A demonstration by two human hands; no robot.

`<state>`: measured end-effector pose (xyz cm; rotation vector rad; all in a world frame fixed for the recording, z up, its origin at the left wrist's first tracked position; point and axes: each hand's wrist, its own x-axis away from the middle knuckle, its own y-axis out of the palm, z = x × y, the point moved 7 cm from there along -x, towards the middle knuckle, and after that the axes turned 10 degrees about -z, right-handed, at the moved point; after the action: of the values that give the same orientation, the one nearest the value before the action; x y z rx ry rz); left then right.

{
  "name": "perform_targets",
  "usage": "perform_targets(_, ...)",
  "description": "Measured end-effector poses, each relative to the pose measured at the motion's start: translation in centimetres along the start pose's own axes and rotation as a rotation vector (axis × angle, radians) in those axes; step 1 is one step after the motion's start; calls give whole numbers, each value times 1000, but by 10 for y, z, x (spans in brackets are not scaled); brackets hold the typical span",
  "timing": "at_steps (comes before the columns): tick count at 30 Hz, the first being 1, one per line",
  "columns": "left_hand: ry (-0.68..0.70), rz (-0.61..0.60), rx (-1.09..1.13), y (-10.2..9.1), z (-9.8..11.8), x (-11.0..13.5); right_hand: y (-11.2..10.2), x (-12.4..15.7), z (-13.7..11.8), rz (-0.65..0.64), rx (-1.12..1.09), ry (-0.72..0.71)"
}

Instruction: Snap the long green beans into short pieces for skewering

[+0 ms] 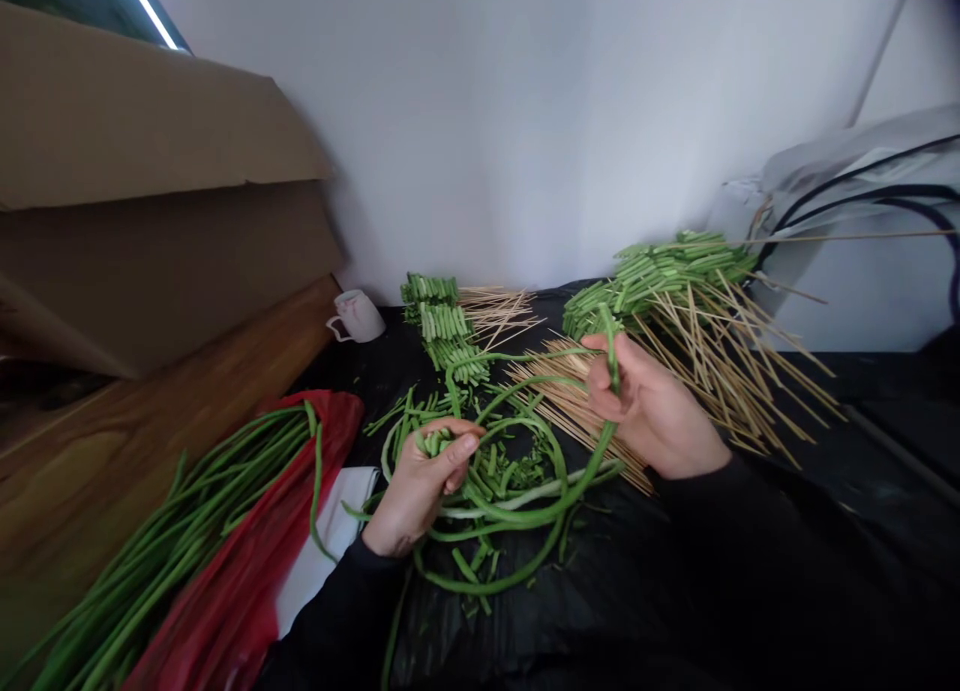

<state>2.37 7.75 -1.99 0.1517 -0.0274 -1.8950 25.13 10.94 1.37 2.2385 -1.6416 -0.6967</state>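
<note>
My left hand (416,486) is closed around a bunch of short green bean pieces (433,441), their cut ends showing above the fingers. With its fingers pinched together, my right hand (660,406) grips long green beans (574,493) that loop down and curve around below both hands. Whether the left fingers also hold part of these long beans is hard to see. Beneath the loops lies a scattered heap of cut bean pieces (504,468) on the black plastic sheet (600,601). Behind the right hand, bare wooden skewers (555,396) lie in a pile.
Bean pieces on skewers are stacked at the back (444,323) and back right (667,271). A white mug (358,316) stands by the wall. At left, whole long beans (187,511) lie on a red bag (247,561), below a cardboard box (165,171). A whitish bag (847,261) stands right.
</note>
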Motion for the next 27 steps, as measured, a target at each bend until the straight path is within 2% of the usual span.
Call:
perform_targets(2,12,10,26,-1,0,0,6,2,-7,-44,168,-44)
perform_targets(4,15,-5,24,-1,-2,-1,23,6,-6,-170,443,-62)
perform_targets(7,13,-24,6,-2,-4,-2,52,14,9,-372,827,-47)
perform_targets(10,-8,-43,-14,-2,-5,-2,64,19,25,-433,1003,-36)
perform_targets(16,-202,-155,-217,11,-10,1,62,19,37,-437,1035,6)
perform_targets(21,-170,-56,-103,3,-7,0,47,15,38,-402,793,167)
perform_targets(23,-182,-59,-63,1,-7,1,42,14,37,-392,690,229)
perform_targets(27,-262,-230,-45,12,-10,6,43,15,36,-447,624,294)
